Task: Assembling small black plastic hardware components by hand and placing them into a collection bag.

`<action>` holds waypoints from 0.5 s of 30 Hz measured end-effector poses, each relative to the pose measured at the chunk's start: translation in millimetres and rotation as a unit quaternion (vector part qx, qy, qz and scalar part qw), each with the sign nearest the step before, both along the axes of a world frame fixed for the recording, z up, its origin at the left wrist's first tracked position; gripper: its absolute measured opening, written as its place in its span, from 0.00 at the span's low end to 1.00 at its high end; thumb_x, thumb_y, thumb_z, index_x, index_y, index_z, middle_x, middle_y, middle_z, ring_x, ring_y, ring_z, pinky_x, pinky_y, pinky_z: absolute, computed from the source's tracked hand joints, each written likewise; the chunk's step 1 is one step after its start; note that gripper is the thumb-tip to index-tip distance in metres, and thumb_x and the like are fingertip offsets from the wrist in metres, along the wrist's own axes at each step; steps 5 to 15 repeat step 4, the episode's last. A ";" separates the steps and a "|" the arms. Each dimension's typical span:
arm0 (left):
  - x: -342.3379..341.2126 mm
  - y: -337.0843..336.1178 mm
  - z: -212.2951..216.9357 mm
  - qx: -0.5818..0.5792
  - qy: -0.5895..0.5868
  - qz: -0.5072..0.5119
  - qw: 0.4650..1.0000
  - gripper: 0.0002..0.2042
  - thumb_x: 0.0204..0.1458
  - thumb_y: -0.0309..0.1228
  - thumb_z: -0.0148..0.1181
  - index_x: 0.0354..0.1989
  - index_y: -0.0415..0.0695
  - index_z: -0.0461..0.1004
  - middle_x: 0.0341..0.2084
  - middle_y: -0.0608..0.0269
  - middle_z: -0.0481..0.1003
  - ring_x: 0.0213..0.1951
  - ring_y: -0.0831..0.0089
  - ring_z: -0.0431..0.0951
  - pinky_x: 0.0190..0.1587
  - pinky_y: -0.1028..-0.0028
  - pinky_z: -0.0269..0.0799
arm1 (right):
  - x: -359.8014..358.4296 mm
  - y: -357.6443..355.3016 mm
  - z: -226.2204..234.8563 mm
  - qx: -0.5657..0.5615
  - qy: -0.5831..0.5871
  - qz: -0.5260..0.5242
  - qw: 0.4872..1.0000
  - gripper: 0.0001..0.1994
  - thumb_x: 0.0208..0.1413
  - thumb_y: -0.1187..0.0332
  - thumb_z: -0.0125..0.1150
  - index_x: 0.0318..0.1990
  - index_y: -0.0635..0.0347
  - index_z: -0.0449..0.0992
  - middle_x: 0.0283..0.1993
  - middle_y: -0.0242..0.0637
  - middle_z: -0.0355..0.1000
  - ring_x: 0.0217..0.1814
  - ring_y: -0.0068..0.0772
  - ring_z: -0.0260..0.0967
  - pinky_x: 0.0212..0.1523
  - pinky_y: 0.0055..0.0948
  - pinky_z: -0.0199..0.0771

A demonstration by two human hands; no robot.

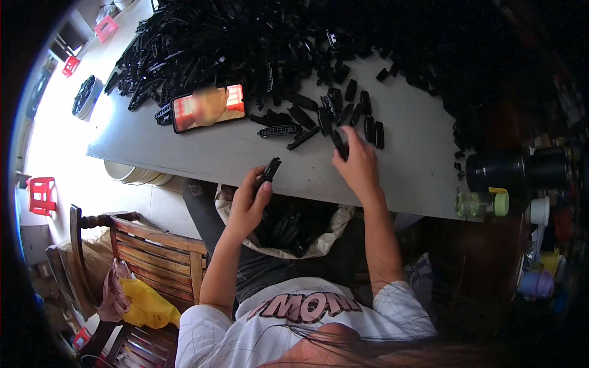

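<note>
In my left hand (pixel 248 205) is a slim, long black plastic piece (pixel 270 168), gripped between thumb and fingers just over the table's front edge. My right hand (pixel 359 164) pinches another dark piece (pixel 339 146) above the tabletop, farther right; the fingers partly cover it. Several loose black pieces (pixel 301 116) lie just beyond that hand, some with ladder-like slots, such as the slotted piece (pixel 277 131). On my lap, below the table edge, a pale cloth sack (pixel 328 245) stands open with black pieces inside (pixel 285 227).
A big heap of black pieces (pixel 208 49) covers the table's (pixel 215 153) far side. A phone (pixel 208 109) with a lit screen lies before it. At the right edge are a black cylinder (pixel 497 175) and a green-lidded bottle (pixel 481 204). A wooden chair (pixel 156 251) stands left.
</note>
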State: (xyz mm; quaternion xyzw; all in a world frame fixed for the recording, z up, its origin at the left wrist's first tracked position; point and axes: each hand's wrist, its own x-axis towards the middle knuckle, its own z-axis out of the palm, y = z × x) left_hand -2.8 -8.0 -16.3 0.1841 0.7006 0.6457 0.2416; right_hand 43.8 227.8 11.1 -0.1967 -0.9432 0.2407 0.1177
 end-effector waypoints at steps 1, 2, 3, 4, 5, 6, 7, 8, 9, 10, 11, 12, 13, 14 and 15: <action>0.5 3.0 -4.0 0.007 0.015 0.000 1.000 0.15 0.57 0.33 0.48 0.50 0.38 0.62 0.21 0.65 0.67 0.24 0.81 0.65 0.28 0.82 0.60 | 9.0 -6.6 5.7 -0.146 0.058 0.023 0.987 0.21 0.44 0.66 0.64 0.46 0.59 0.64 0.38 0.46 0.71 0.36 0.35 0.73 0.33 0.36 0.72; 2.9 5.1 -9.5 0.006 0.013 0.000 1.000 0.15 0.57 0.33 0.48 0.50 0.38 0.62 0.21 0.65 0.67 0.24 0.81 0.65 0.28 0.82 0.60 | 17.1 -15.7 2.3 -0.147 0.057 0.023 0.987 0.21 0.44 0.66 0.64 0.46 0.59 0.64 0.38 0.46 0.71 0.36 0.35 0.73 0.33 0.36 0.72; 6.5 8.3 -14.9 0.009 0.038 -0.002 0.999 0.18 0.57 0.35 0.48 0.52 0.38 0.59 0.22 0.68 0.65 0.24 0.83 0.62 0.27 0.83 0.58 | 24.2 -28.2 -4.1 -0.353 0.092 0.035 0.930 0.22 0.47 0.64 0.63 0.49 0.55 0.63 0.39 0.42 0.72 0.37 0.39 0.73 0.36 0.37 0.73; 10.3 12.1 -20.4 0.012 0.063 -0.007 0.998 0.21 0.57 0.37 0.49 0.55 0.38 0.57 0.23 0.70 0.63 0.23 0.85 0.59 0.26 0.85 0.56 | 31.1 -42.9 -13.9 -0.542 0.125 0.042 0.830 0.24 0.49 0.62 0.62 0.53 0.50 0.62 0.40 0.38 0.74 0.38 0.43 0.73 0.38 0.37 0.73; 10.3 12.1 -20.4 0.012 0.063 -0.007 0.998 0.21 0.57 0.37 0.49 0.55 0.38 0.57 0.23 0.70 0.63 0.23 0.85 0.59 0.26 0.85 0.56 | 31.1 -42.9 -13.9 -0.542 0.125 0.042 0.830 0.24 0.49 0.62 0.62 0.53 0.50 0.62 0.40 0.38 0.74 0.38 0.43 0.73 0.38 0.37 0.73; 10.3 12.1 -20.4 0.012 0.063 -0.007 0.998 0.21 0.57 0.37 0.49 0.55 0.38 0.57 0.23 0.70 0.63 0.23 0.85 0.59 0.26 0.85 0.56 | 31.1 -42.9 -13.9 -0.542 0.125 0.042 0.830 0.24 0.49 0.62 0.62 0.53 0.50 0.62 0.40 0.38 0.74 0.38 0.43 0.73 0.38 0.37 0.73; 10.3 12.1 -20.4 0.012 0.063 -0.007 0.998 0.21 0.57 0.37 0.49 0.55 0.38 0.57 0.23 0.70 0.63 0.23 0.85 0.59 0.26 0.85 0.56 | 31.1 -42.9 -13.9 -0.542 0.125 0.042 0.830 0.24 0.49 0.62 0.62 0.53 0.50 0.62 0.40 0.38 0.74 0.38 0.43 0.73 0.38 0.37 0.73; 10.3 12.1 -20.4 0.012 0.063 -0.007 0.998 0.21 0.57 0.37 0.49 0.55 0.38 0.57 0.23 0.70 0.63 0.23 0.85 0.59 0.26 0.85 0.56 | 31.1 -42.9 -13.9 -0.542 0.125 0.042 0.830 0.24 0.49 0.62 0.62 0.53 0.50 0.62 0.40 0.38 0.74 0.38 0.43 0.73 0.38 0.37 0.73; 10.3 12.1 -20.4 0.012 0.063 -0.007 0.998 0.21 0.57 0.37 0.49 0.55 0.38 0.57 0.23 0.70 0.63 0.23 0.85 0.59 0.26 0.85 0.56 | 31.1 -42.9 -13.9 -0.542 0.125 0.042 0.830 0.24 0.49 0.62 0.62 0.53 0.50 0.62 0.40 0.38 0.74 0.38 0.43 0.73 0.38 0.37 0.73; 10.3 12.1 -20.4 0.012 0.063 -0.007 0.998 0.21 0.57 0.37 0.49 0.55 0.38 0.57 0.23 0.70 0.63 0.23 0.85 0.59 0.26 0.85 0.56 | 31.1 -42.9 -13.9 -0.542 0.125 0.042 0.830 0.24 0.49 0.62 0.62 0.53 0.50 0.62 0.40 0.38 0.74 0.38 0.43 0.73 0.38 0.37 0.73; 10.3 12.1 -20.4 0.012 0.063 -0.007 0.998 0.21 0.57 0.37 0.49 0.55 0.38 0.57 0.23 0.70 0.63 0.23 0.85 0.59 0.26 0.85 0.56 | 31.1 -42.9 -13.9 -0.542 0.125 0.042 0.830 0.24 0.49 0.62 0.62 0.53 0.50 0.62 0.40 0.38 0.74 0.38 0.43 0.73 0.38 0.37 0.73; 10.3 12.1 -20.4 0.012 0.063 -0.007 0.998 0.21 0.57 0.37 0.49 0.55 0.38 0.57 0.23 0.70 0.63 0.23 0.85 0.59 0.26 0.85 0.56 | 31.1 -42.9 -13.9 -0.542 0.125 0.042 0.830 0.24 0.49 0.62 0.62 0.53 0.50 0.62 0.40 0.38 0.74 0.38 0.43 0.73 0.38 0.37 0.73; 10.3 12.1 -20.4 0.012 0.063 -0.007 0.998 0.21 0.57 0.37 0.49 0.55 0.38 0.57 0.23 0.70 0.63 0.23 0.85 0.59 0.26 0.85 0.56 | 31.1 -42.9 -13.9 -0.542 0.125 0.042 0.830 0.24 0.49 0.62 0.62 0.53 0.50 0.62 0.40 0.38 0.74 0.38 0.43 0.73 0.38 0.37 0.73; 10.3 12.1 -20.4 0.012 0.063 -0.007 0.998 0.21 0.57 0.37 0.49 0.55 0.38 0.57 0.23 0.70 0.63 0.23 0.85 0.59 0.26 0.85 0.56 | 31.1 -42.9 -13.9 -0.542 0.125 0.042 0.830 0.24 0.49 0.62 0.62 0.53 0.50 0.62 0.40 0.38 0.74 0.38 0.43 0.73 0.38 0.37 0.73; 10.3 12.1 -20.4 0.012 0.063 -0.007 0.998 0.21 0.57 0.37 0.49 0.55 0.38 0.57 0.23 0.70 0.63 0.23 0.85 0.59 0.26 0.85 0.56 | 31.1 -42.9 -13.9 -0.542 0.125 0.042 0.830 0.24 0.49 0.62 0.62 0.53 0.50 0.62 0.40 0.38 0.74 0.38 0.43 0.73 0.38 0.37 0.73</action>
